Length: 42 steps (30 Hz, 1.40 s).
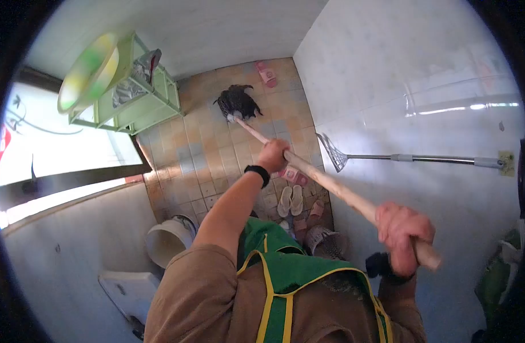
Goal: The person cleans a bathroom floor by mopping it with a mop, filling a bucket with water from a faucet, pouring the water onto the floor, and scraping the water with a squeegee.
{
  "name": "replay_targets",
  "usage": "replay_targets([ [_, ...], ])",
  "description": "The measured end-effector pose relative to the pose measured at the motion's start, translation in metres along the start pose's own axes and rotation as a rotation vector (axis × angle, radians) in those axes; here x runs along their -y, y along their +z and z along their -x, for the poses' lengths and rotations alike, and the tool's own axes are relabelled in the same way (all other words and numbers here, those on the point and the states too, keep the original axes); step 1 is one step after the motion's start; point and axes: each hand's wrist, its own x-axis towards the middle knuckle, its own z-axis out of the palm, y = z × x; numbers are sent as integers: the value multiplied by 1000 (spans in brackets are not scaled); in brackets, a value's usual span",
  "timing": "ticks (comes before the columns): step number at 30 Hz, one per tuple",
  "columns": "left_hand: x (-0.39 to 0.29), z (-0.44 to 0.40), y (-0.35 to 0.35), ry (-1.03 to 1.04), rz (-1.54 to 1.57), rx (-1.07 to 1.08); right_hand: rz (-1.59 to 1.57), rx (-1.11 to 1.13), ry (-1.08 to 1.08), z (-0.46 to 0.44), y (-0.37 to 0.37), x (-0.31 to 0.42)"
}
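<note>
A mop with a long wooden handle (337,186) runs slantwise across the view. Its dark, stringy head (239,102) lies spread on the tiled floor (202,154) near the far wall. Midway along the handle my left hand (273,155) is wrapped round the wood, a black band on its wrist. Close to the handle's upper end, my right hand (404,228) grips it, with a short stub of wood sticking out past the fist. Pale slippers (291,200) and a pink slipper (294,175) lie on the floor below the handle.
At the left stands a green shelf rack (142,106) with a colourful basin (90,74) against it. Another pink slipper (266,74) lies by the far wall. A metal-poled tool (411,158) hangs on the right wall. A whitish bucket (166,243) and a lattice basket (325,243) stand near my feet.
</note>
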Motion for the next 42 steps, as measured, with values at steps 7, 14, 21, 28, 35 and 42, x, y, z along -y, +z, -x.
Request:
replay_targets([
  [7,-110,134,143,120,-69,28,33,-33,65,168,-93,39],
  [14,-207,219,254,155,28,244,-40,-134,122,269,-173,79],
  [21,-204,264,204,-56,-252,401,-254,94,-14,260,-168,51],
  [28,-139,315,140,-182,-287,311,-370,379,-33,246,-97,34],
  [35,-124,321,136,-122,-261,249,-425,211,77,249,-70,40],
  [42,-112,326,134,-110,-222,187,-436,267,71,238,-60,43],
])
